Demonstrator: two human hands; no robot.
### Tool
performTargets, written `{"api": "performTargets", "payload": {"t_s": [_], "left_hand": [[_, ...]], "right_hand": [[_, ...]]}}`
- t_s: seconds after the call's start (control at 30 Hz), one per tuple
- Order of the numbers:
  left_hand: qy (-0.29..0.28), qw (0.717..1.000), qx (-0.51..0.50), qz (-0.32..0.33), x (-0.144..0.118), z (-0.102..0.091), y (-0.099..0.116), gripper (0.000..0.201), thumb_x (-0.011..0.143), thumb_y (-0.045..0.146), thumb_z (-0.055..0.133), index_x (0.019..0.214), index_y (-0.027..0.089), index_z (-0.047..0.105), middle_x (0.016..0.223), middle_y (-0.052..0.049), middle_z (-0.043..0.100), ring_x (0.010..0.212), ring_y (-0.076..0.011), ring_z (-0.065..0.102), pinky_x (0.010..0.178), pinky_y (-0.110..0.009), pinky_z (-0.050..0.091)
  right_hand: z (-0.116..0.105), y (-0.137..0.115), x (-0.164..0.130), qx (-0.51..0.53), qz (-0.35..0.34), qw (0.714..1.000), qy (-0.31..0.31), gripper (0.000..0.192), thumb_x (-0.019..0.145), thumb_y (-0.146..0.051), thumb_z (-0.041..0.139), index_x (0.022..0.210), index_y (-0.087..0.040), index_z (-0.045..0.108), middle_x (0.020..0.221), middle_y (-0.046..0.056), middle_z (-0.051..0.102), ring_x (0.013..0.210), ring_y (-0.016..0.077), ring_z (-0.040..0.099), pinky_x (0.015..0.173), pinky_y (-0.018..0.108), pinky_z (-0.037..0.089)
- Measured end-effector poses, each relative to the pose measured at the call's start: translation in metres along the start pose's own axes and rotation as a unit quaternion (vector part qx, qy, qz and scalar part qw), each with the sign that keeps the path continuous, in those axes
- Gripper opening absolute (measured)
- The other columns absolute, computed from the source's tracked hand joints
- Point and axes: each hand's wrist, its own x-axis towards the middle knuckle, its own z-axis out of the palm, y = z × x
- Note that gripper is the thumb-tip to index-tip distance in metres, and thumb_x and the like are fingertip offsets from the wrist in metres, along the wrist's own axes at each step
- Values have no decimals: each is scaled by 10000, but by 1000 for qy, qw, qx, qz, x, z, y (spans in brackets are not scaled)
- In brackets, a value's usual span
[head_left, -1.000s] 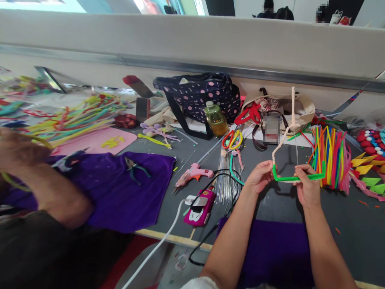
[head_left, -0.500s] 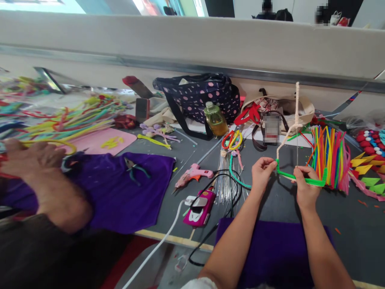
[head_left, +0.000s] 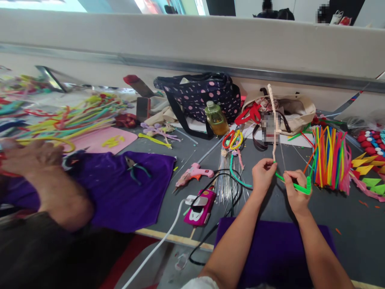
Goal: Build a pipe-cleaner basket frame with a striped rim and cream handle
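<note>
Head view: left hand [head_left: 262,175] pinched shut on the bottom end of a fuzzy cream pipe cleaner [head_left: 272,120], long axis standing nearly straight up from that grip. Right hand [head_left: 294,192] just beside it, closed on a bent green pipe cleaner [head_left: 297,187] running out past the grip to the right, hooked end up. Both stems meet between the two grips, above the dark grey surface [head_left: 345,216]. Bundle of bright multicoloured pipe cleaners [head_left: 329,158] close on the right.
</note>
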Motion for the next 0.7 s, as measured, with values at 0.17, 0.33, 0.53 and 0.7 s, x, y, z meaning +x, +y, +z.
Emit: {"api": "performTargets", "payload": {"t_s": [0.17,0.33,0.53,0.7], "left_hand": [[-60,991,-93,-81,7,-4,7,213,613,295,727,728,130,654,622,-11,627,544,-94,533,542,-211,403],[-129,970,-142,-150,10,-12,18,236,583,295,768,718,139,654,639,-36,657,593,-119,594,564,-220,422],[-179,949,-188,-179,10,-18,23,286,548,290,815,726,133,656,670,-39,662,621,-144,630,620,-261,468],[-211,935,-223,-179,10,-20,21,280,578,300,806,730,129,643,682,-41,652,641,-155,637,657,-283,482]], "right_hand": [[0,4,4,101,133,985,38,132,823,-324,598,812,-194,622,725,-8,581,560,111,559,474,244,475],[-5,13,12,177,210,959,66,175,771,-344,649,805,-177,609,680,-18,577,505,100,528,432,234,462],[-12,20,20,251,275,925,71,210,696,-352,710,766,-184,605,642,-29,558,501,103,513,392,216,417],[-14,22,22,287,319,902,49,218,673,-341,735,766,-184,615,623,-37,559,479,91,498,371,194,395]]}}
